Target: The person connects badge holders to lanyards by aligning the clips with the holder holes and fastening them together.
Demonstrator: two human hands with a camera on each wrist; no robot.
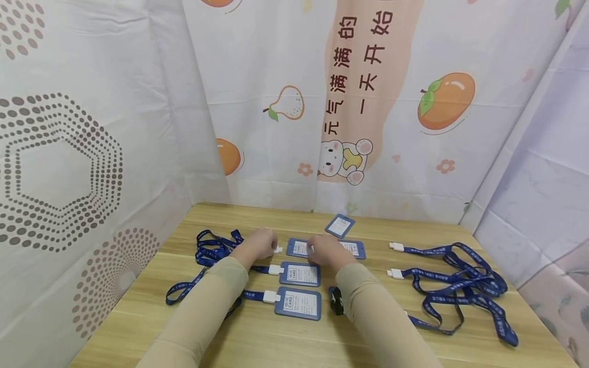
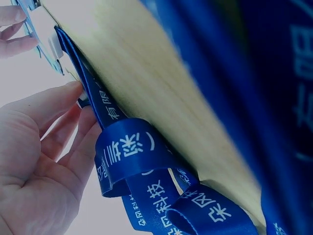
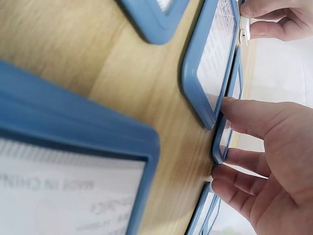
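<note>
My left hand pinches the white clip of a blue lanyard between thumb and fingertips. To its right, my right hand grips the right end of a blue-framed badge holder, thumb on one edge and fingertips on the other in the right wrist view. A small gap separates that clip from the holder's left end. Nearer me, two badge holders lie with white lanyard clips at their left ends.
Another badge holder shows right of my right hand, and a tilted one lies behind it. One more, at my right wrist, is mostly hidden. Loose blue lanyards spread over the table's right side; others bunch at the left.
</note>
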